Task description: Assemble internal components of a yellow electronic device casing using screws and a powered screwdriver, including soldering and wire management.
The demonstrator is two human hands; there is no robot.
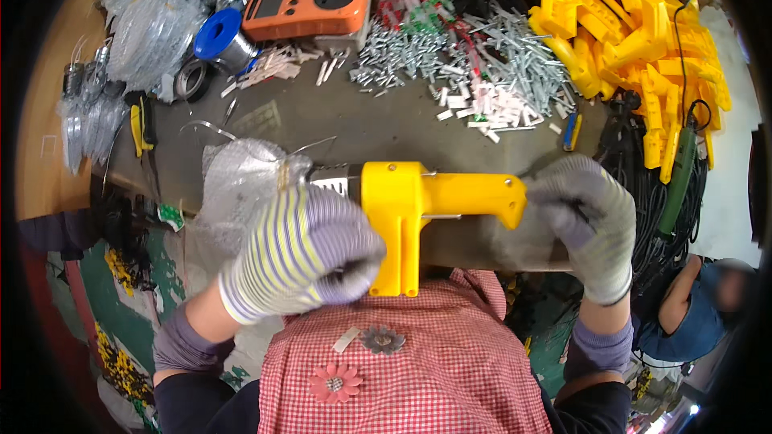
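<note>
A yellow pistol-shaped tool housing lies sideways in front of my apron, its handle pointing right. Out of its left end comes a metal barrel, with clear bubble wrap around the far part. My left hand, in a striped glove, is closed around the tool where the barrel meets the housing. Just past the handle's end is my right hand, also gloved, with fingers curled together. Whatever is between those fingers cannot be made out; a pale blur shows beside them.
Along the back lie an orange multimeter, a blue solder spool, loose screws and white connectors. Yellow housings pile up at right, beside a green soldering iron and black cables. Another person sits at lower right.
</note>
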